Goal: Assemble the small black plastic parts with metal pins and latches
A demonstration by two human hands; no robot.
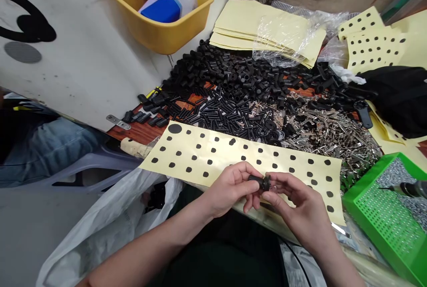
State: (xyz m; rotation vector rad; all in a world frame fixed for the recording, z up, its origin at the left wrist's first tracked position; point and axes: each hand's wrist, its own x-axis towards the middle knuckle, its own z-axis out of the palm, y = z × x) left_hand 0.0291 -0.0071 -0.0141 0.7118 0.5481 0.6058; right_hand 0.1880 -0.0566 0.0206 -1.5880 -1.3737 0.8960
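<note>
Between my two hands, above the near edge of a yellow sheet with black dots (227,155), is a small black plastic part (256,181) with a rounded end. My left hand (230,189) pinches its left side between thumb and fingers. The fingertips of my right hand (296,198) close on its right end, where a wider black piece shows; whether that is a separate piece I cannot tell. Beyond the sheet lie heaps of black plastic fittings (230,71), black ribbed pins (220,115) and thin metal pieces (323,129).
A green basket (363,193) of small metal bits, with a screwdriver-like tool (407,188) over it, stands at the right. A yellow bin (156,38) hangs on the white panel at the upper left. Yellow sheets (247,20) under clear plastic lie at the back. Black cloth (396,95) lies right.
</note>
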